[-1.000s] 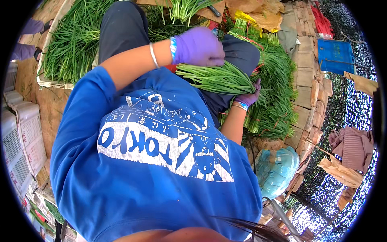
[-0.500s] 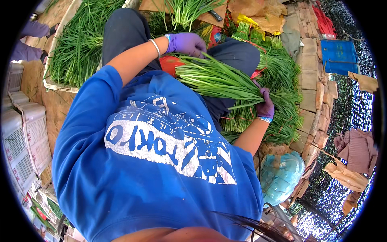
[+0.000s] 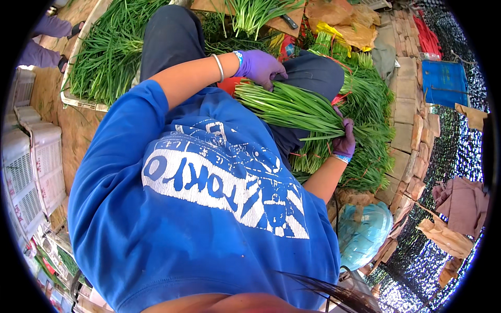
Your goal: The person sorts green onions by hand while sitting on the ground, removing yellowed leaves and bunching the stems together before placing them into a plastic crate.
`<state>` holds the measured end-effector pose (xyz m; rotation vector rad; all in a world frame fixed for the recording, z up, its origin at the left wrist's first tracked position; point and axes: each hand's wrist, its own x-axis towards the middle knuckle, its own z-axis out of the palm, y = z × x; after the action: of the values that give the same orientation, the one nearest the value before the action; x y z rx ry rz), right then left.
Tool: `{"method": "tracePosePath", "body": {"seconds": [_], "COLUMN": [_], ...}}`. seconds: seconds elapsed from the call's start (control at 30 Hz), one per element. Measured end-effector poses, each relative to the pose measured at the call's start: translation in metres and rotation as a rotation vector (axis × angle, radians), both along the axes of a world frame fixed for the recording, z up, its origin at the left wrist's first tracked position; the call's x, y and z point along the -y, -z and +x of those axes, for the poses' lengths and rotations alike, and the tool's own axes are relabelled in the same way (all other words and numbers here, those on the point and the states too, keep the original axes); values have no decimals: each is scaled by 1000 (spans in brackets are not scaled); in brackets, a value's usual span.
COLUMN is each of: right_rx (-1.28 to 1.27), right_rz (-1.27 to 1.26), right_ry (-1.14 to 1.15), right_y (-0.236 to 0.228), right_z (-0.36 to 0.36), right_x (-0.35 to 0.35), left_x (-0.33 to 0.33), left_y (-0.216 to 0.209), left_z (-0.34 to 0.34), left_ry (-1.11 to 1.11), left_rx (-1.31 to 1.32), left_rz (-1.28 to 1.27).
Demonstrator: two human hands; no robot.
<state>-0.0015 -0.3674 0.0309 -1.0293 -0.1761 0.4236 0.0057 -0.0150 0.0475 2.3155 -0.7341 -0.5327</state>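
A loose bunch of garlic chives (image 3: 297, 109) lies across my lap. In its purple glove, my right hand (image 3: 344, 141) is closed around the leafy right end of the bunch. My left hand (image 3: 261, 68), gloved in purple too, is at the upper edge of the bunch near its left end. Its thumb and fingers are apart, bent over the leaves; whether they touch them is partly hidden. A red surface (image 3: 229, 85) shows beside my left wrist, under the bunch's left end.
Tied bundles of chives (image 3: 365, 104) are stacked to the right, beside a brick edge (image 3: 404, 112). A white crate (image 3: 83, 103) of loose chives stands at the left. Ahead, a board (image 3: 284, 23) bears more chives and a knife (image 3: 290, 22). Another person's legs (image 3: 44, 55) show far left.
My left hand has moved down and right onto the bunch's upper side, its fingers spreading. My right hand keeps its hold. The whole view has shifted slightly.
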Motion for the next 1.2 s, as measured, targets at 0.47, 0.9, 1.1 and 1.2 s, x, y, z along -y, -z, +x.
{"method": "tracePosePath", "body": {"seconds": [0.47,0.9,1.1,1.2], "right_rx": [0,-27,-45,-59], "right_rz": [53,44,46,6], "right_ry": [28,121,96,119], "right_y": [23,30,25,25], "right_z": [-2,-6,-3,-5], "right_x": [8,6,8,7], "left_x": [-37,-67,-13,-5], "left_y": [21,7,43,50], "left_z": [10,-3,-1,-4], "left_ry": [-38,-60,144,164], "left_rx": [-111,89,230,111], "left_rz": [145,-96,-170,-311]}}
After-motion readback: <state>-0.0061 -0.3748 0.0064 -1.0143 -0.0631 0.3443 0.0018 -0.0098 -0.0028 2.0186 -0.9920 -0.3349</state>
